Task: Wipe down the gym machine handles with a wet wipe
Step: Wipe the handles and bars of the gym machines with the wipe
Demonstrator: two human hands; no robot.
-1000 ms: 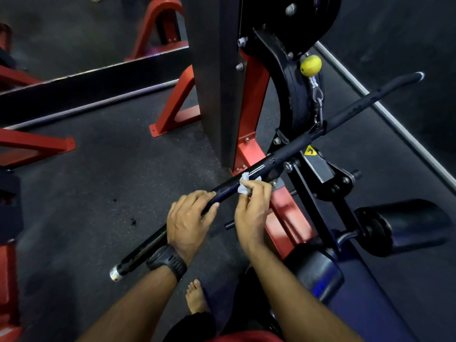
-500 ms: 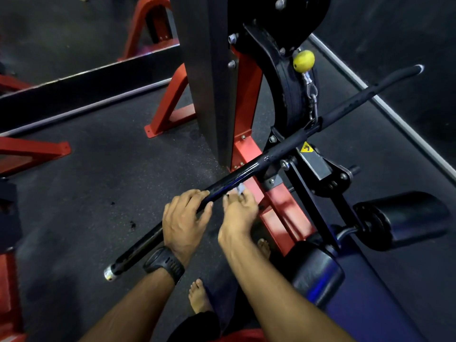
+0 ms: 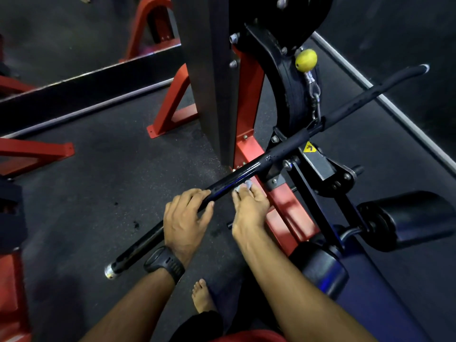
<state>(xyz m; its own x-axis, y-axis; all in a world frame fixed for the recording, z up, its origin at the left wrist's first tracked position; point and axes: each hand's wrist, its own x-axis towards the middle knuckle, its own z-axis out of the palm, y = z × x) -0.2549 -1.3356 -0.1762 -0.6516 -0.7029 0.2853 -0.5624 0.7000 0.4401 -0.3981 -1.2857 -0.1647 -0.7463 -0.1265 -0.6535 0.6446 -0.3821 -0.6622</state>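
So the long black pulldown bar (image 3: 278,150) is running diagonally from lower left to upper right, hanging off the cable clip under the yellow ball (image 3: 306,60). The left hand (image 3: 187,218) is wrapping around it, fingers curling over the top and thumb coming up underneath, with a watch (image 3: 164,264) on that wrist. The right hand (image 3: 250,209) is sitting just beside it, a bit further up the bar, fingertips bunching together and pinching the wet wipe (image 3: 247,185). Only a small pale scrap of wipe is poking out past the fingertips, right up against the bar's lower side, above the red frame (image 3: 286,206). The two hands aren't touching each other.
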